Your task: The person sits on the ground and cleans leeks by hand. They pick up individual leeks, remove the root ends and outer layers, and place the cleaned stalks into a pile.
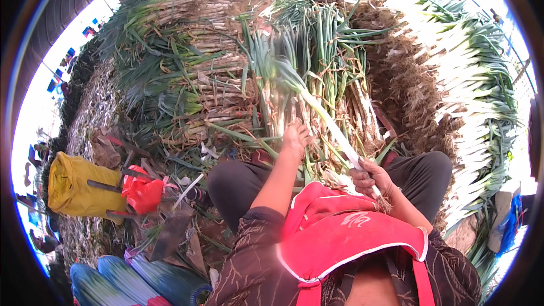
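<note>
My right hand (372, 178) grips a leek-like green onion (335, 129) near its root end. The stalk slants up and left over my lap, with a white shank and a blurred green top. Roots hang below my fist. To the left, my left hand (296, 136) is raised, fingers loosely parted, and no held thing shows in it. Just beyond it stands a bundle of untrimmed green onions (316, 63), tops pointing away from me, with dry brown leaves on the stalks. A red apron (352, 238) covers my chest and lap.
Stacked unpeeled onions (191, 59) rise at the left. Cleaned white onions (459, 106) line the right, roots inward. A yellow sack (80, 187) and a red plastic bag (142, 191) stand at my left. Wrapped onion bundles (127, 280) lie at lower left.
</note>
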`<state>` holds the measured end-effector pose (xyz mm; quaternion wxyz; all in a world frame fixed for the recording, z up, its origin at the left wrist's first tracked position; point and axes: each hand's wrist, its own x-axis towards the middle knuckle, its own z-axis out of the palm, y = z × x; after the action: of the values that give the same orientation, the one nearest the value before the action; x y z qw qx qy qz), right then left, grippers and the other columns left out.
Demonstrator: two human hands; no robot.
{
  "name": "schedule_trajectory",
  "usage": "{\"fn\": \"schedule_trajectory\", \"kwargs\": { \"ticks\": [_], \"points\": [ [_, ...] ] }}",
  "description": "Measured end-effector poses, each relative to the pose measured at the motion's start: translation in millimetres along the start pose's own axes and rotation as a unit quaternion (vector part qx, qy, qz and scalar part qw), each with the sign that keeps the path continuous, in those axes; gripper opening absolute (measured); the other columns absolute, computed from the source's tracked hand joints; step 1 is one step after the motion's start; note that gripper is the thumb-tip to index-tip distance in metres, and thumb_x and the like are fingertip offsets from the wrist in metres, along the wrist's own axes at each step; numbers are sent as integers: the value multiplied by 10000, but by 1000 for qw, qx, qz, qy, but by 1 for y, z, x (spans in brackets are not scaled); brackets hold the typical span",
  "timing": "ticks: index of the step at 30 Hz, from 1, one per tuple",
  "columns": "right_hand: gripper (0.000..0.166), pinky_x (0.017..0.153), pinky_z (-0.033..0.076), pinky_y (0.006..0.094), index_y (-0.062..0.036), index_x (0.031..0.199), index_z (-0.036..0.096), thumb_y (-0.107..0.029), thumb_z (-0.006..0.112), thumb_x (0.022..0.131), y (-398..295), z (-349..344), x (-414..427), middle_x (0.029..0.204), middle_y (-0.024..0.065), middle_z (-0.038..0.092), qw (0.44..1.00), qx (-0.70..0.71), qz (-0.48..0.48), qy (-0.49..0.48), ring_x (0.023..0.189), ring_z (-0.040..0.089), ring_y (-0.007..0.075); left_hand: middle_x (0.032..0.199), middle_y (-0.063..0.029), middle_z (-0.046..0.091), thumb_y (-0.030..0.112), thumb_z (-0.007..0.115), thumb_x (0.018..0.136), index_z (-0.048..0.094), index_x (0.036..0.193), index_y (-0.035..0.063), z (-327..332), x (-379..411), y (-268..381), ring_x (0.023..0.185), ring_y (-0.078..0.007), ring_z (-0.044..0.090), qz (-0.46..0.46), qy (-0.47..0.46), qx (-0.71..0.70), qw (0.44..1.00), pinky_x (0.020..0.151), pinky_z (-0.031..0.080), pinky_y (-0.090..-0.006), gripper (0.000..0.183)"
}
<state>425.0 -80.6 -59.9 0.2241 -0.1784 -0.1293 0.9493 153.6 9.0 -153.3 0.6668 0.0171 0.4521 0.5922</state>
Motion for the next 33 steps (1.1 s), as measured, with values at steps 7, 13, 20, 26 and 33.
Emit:
{"fn": "schedule_trajectory", "kwargs": {
  "ticks": [7, 13, 20, 26, 33],
  "points": [
    [523, 344, 333, 187, -73, 1344, 315, -328, 507, 929, 11, 3, -8, 632, -28, 368, 996, 38, 72, -40, 408, 332, 19, 1043, -90, 607, 1, 554, 844, 531, 1186, 48, 16, 15, 41, 942, -225, 596, 185, -110, -103, 971, 826, 501, -371, 346],
    [363, 335, 340, 199, -66, 1163, 449, -356, 467, 945, 8, -7, -10, 611, -2, 366, 986, 65, 128, -85, 406, 345, 48, 977, -79, 624, -66, 600, 794, 566, 1111, 15, 26, 0, 46, 865, -188, 606, 205, -171, -183, 946, 739, 510, -322, 329],
    [594, 302, 329, 217, -101, 1413, 266, -309, 524, 920, 9, -9, -12, 632, 45, 368, 990, 51, 125, -52, 429, 350, 79, 920, -67, 635, -46, 630, 791, 585, 1005, 27, 52, -31, 57, 851, -182, 610, 232, -168, -167, 943, 731, 527, -300, 231],
    [569, 329, 380, 241, -143, 1429, 240, -372, 442, 949, 10, -18, -17, 644, 37, 381, 988, 63, 89, -107, 436, 372, 84, 855, -59, 648, -7, 647, 798, 604, 920, 52, 63, -49, 62, 795, -160, 617, 228, -130, -90, 961, 702, 516, -278, 142],
    [458, 339, 332, 163, -101, 1285, 376, -371, 495, 935, 9, -24, -8, 635, -43, 353, 996, 71, -10, -62, 412, 324, -2, 872, -78, 625, 35, 589, 858, 580, 876, 58, 36, -46, 41, 836, -203, 627, 270, -106, -23, 957, 788, 525, -337, 30]
  ]
}}
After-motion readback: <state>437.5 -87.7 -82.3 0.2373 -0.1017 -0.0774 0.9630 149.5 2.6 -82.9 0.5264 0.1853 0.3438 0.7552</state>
